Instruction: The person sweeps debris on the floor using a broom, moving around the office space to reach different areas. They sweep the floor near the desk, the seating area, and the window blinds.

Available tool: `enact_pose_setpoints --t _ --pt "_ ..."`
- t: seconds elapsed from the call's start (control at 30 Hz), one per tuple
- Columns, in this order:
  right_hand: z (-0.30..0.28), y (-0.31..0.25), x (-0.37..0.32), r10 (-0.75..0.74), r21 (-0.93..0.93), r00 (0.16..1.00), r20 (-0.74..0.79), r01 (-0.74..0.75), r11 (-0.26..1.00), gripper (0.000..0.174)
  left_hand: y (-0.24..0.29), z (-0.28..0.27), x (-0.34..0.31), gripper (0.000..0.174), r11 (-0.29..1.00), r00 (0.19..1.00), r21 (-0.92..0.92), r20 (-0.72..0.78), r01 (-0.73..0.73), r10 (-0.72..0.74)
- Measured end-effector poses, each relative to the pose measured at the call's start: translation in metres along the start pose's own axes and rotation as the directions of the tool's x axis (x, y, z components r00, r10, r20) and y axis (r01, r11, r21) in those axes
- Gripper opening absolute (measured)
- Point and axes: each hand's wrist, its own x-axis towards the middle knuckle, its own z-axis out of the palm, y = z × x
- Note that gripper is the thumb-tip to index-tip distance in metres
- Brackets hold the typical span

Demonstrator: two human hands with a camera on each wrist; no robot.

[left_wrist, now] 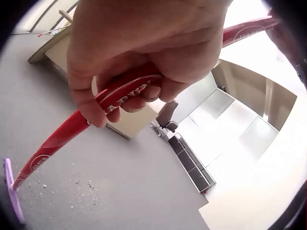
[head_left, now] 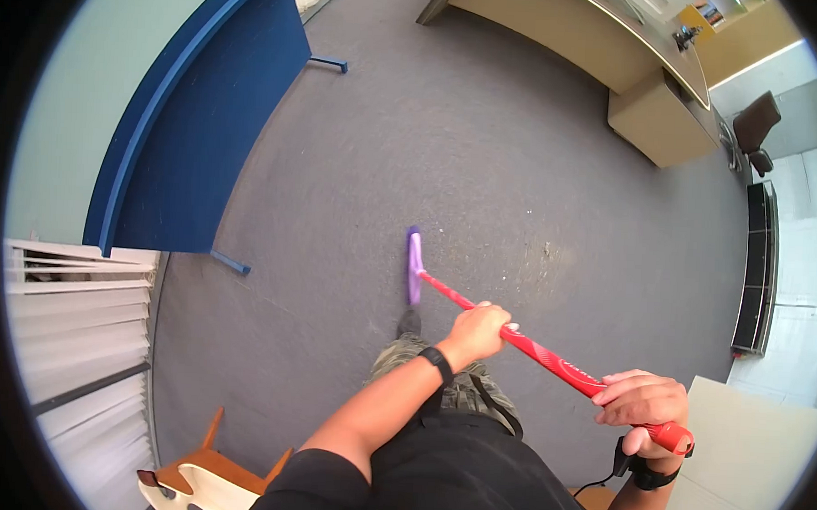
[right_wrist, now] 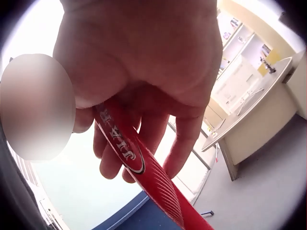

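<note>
While both hands are on the red handle (head_left: 550, 357), the grips look a bit different. Left hand (head_left: 478, 331) is wrapped round the middle of the stick, fingers (left_wrist: 165, 88) curled right under it, so that's a proper closed grip. Right hand (head_left: 641, 402) has the near end, down at the right by the person's body. Its fingers (right_wrist: 184, 139) curl round the handle a little more loosely, and the red tip pokes out past the fist.

From there the handle runs diagonally away to the left and ends in a purple head (head_left: 414, 266). The head rests on the grey carpet (head_left: 486, 149) just beyond the person's shoe (head_left: 409, 323). Some pale crumbs (head_left: 547, 256) lie on the carpet to the right of the head.

Far left is a blue table (head_left: 204, 128), far right a beige desk (head_left: 564, 34), and a wooden chair (head_left: 200, 478) sits near left.
</note>
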Motion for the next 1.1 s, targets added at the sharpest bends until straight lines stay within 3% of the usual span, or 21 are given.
enact_pose_setpoints --t 0.1,0.2,0.27,0.3,0.33,0.4,0.53,0.57,0.67,0.7,0.8,0.93,1.03,1.1 --pt "0.018 0.024 0.004 0.030 0.160 0.998 -0.047 -0.022 0.987 0.040 -0.023 -0.023 -0.037 0.035 0.990 0.995 0.108 0.018 0.096 -0.099" --pt "0.063 0.058 0.021 0.203 0.351 0.979 0.008 -0.193 0.916 0.019 -0.089 -0.030 -0.074 0.037 0.938 0.956 0.216 0.052 0.272 -0.289" --pt "0.096 0.090 0.029 0.240 0.413 0.970 0.037 -0.234 0.880 0.012 -0.129 -0.032 -0.090 0.038 0.902 0.921 0.230 0.054 0.365 -0.386" --pt "0.099 0.093 0.028 0.251 0.416 0.968 0.027 -0.239 0.877 0.012 -0.143 -0.030 -0.088 0.037 0.885 0.894 0.251 0.123 0.391 -0.430" --pt "0.102 0.095 0.028 0.263 0.366 0.964 0.022 -0.253 0.896 0.013 -0.153 -0.018 -0.079 0.037 0.889 0.895 0.251 0.138 0.383 -0.424" --pt "0.097 0.095 0.024 0.294 0.309 0.956 0.013 -0.283 0.908 0.014 -0.165 0.020 -0.054 0.035 0.974 0.986 0.190 0.081 0.125 -0.143" --pt "0.046 0.054 -0.001 0.344 0.043 0.931 -0.125 -0.341 0.939 0.021 -0.089 0.063 0.030 0.033 0.999 0.994 0.031 0.108 0.018 -0.021" --pt "0.039 0.042 -0.004 0.352 -0.010 0.926 -0.138 -0.357 0.934 0.031 -0.071 0.067 0.043 0.032 1.000 0.994 0.008 0.112 -0.014 0.013" --pt "0.017 0.017 -0.011 0.249 -0.160 0.964 -0.099 -0.262 0.952 0.041 -0.025 0.064 0.062 0.031 0.997 0.991 -0.033 0.112 -0.074 0.077" --pt "0.014 0.010 -0.014 0.224 -0.170 0.966 -0.128 -0.244 0.955 0.051 -0.015 0.060 0.062 0.030 0.995 0.989 -0.057 0.115 -0.087 0.093" --pt "0.001 -0.009 -0.028 0.208 -0.098 0.959 -0.194 -0.229 0.968 0.054 0.007 0.049 0.053 0.029 0.986 0.986 -0.089 0.080 -0.138 0.145" --pt "0.003 -0.013 -0.039 0.264 0.013 0.923 -0.281 -0.272 0.962 0.055 0.010 0.048 0.037 0.032 0.995 0.988 -0.034 0.122 -0.089 0.093" --pt "0.014 -0.013 -0.038 0.211 -0.088 0.972 -0.103 -0.220 0.971 0.041 -0.003 0.050 0.022 0.027 0.991 0.969 -0.071 0.211 -0.114 0.126" --pt "0.023 -0.013 -0.035 0.208 -0.092 0.975 -0.083 -0.215 0.972 0.038 -0.018 0.063 0.010 0.029 0.990 0.961 -0.087 0.243 -0.112 0.130"
